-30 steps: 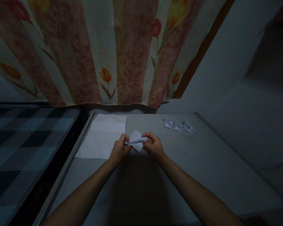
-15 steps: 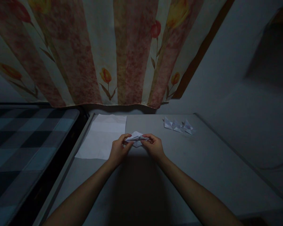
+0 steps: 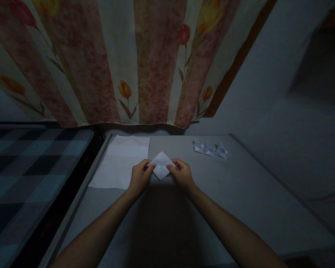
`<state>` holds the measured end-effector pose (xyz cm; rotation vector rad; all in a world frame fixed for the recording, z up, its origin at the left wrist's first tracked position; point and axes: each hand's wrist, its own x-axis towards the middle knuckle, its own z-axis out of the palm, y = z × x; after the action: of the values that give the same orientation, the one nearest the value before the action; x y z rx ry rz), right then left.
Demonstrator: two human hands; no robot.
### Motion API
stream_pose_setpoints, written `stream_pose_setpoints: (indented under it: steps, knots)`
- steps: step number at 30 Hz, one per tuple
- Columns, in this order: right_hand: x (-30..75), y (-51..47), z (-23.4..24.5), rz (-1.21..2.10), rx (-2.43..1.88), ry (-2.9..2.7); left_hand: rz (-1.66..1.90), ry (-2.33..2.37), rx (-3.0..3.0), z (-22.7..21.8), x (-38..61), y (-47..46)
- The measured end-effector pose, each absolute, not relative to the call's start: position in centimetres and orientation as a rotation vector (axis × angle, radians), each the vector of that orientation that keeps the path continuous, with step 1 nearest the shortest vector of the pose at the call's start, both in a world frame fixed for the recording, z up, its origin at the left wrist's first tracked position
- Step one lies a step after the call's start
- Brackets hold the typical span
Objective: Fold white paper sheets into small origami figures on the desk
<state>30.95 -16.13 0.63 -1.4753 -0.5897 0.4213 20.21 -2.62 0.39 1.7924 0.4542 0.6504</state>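
A folded sheet of white paper [image 3: 161,163], diamond-shaped with a crease across its middle, is held up between my two hands over the table. My left hand [image 3: 141,174] pinches its left corner, thumb on the near face. At the opposite corner my right hand [image 3: 182,172] grips it the same way. The fingers behind the paper are partly hidden. Farther back on the right stand several folded paper boats [image 3: 210,149] in a row. Flat on the left of the table lie white paper sheets [image 3: 114,167].
The grey table [image 3: 240,208] has a raised edge on its left. A checked mattress [image 3: 30,186] lies beyond that edge. A striped curtain with tulips [image 3: 125,56] hangs behind the table, and a pale wall [image 3: 268,111] stands to the right.
The paper between my hands was pulled partly open, with its layers bulging; now it is a flat diamond facing me. My hands have barely moved.
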Motion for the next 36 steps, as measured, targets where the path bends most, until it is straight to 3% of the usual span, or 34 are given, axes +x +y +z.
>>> stream_pose_setpoints:
  steps: [28, 36]
  knots:
    - [31.1, -16.6, 0.1, 0.468, -1.223, -0.587, 0.471, 0.087, 1.884, 0.7, 19.5, -2.9]
    - [29.4, -15.3, 0.3, 0.462, -1.258, -0.484, 0.716, 0.077, 2.251, 0.1, 19.7, -3.5]
